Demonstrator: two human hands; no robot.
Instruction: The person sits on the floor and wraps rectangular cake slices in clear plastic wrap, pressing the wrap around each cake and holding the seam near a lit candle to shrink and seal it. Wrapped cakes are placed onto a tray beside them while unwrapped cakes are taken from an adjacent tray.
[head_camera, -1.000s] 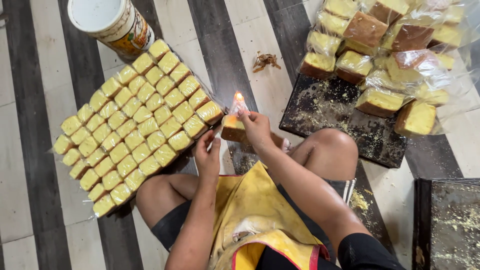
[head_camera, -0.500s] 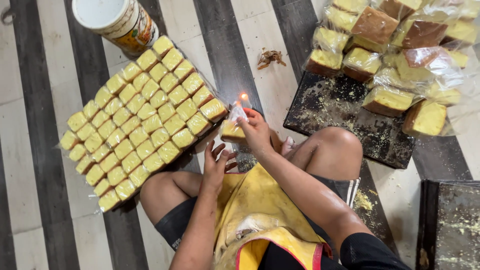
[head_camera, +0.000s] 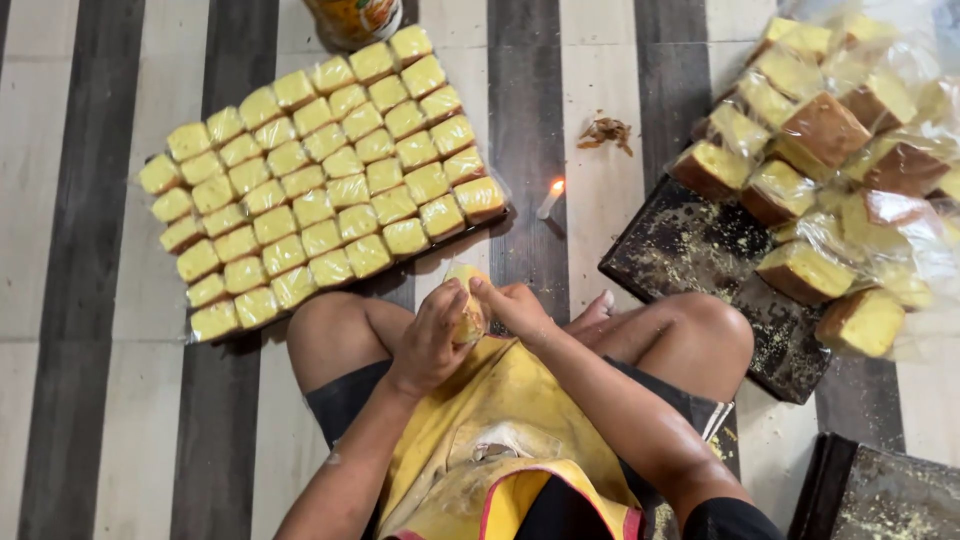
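Above the person's lap, near the scene's middle, the left hand and right hand both clasp a wrapped yellow cake piece. Sealing seems underway; bringing the wrapper's edge to the lit candle beyond looks next, demanding care.

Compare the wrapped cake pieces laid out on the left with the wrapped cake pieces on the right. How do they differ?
The left cake pieces are small, even yellow squares; the right cake pieces are larger chunks with brown crusts showing. The left cake pieces lie flat in tidy rows on a tray; the right cake pieces are heaped loosely, tilted every way, partly over a dark crumb-strewn baking tray. Both are yellow sponge in clear plastic.
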